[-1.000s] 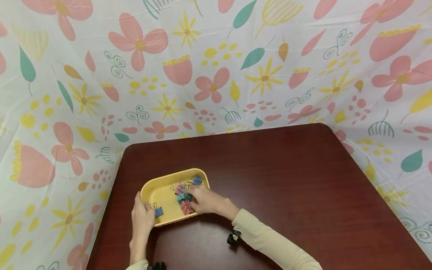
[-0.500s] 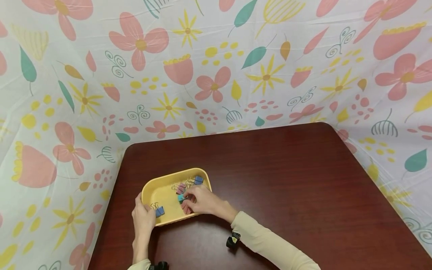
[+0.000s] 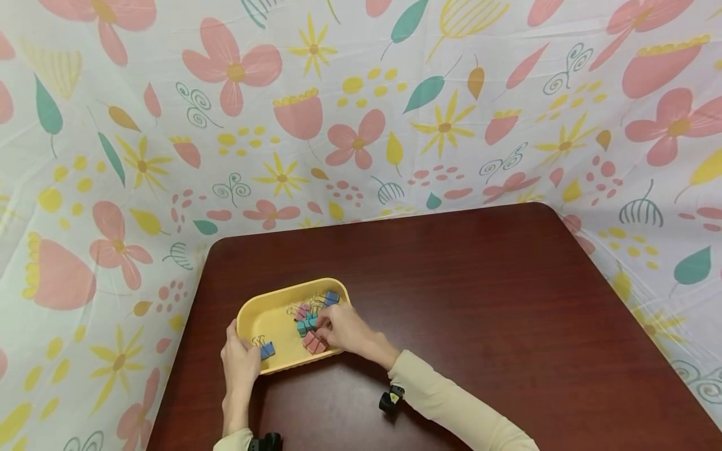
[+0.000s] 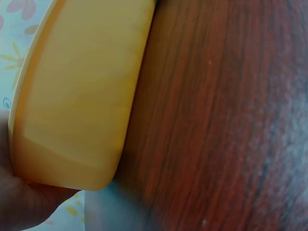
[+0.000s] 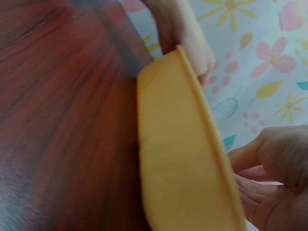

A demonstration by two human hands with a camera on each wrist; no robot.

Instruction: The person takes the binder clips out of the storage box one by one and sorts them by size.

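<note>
A shallow yellow tray lies on the left part of the table with binder clips inside. My left hand grips its left end, thumb over the rim; in the left wrist view part of that hand shows at the tray's corner. Near the thumb is a blue binder clip. My right hand reaches over the right front rim, bent fingers right at the teal binder clips. Pink clips lie just below its fingers. In the right wrist view the fingertips are hidden behind the tray wall.
More pink clips and a blue clip lie toward the tray's back right. The dark brown table extends to the right. A flowered cloth hangs behind it and along the sides.
My right hand has drawn slightly right from the teal clips, so more of the teal and pink clips show. My left hand keeps its grip on the tray.
</note>
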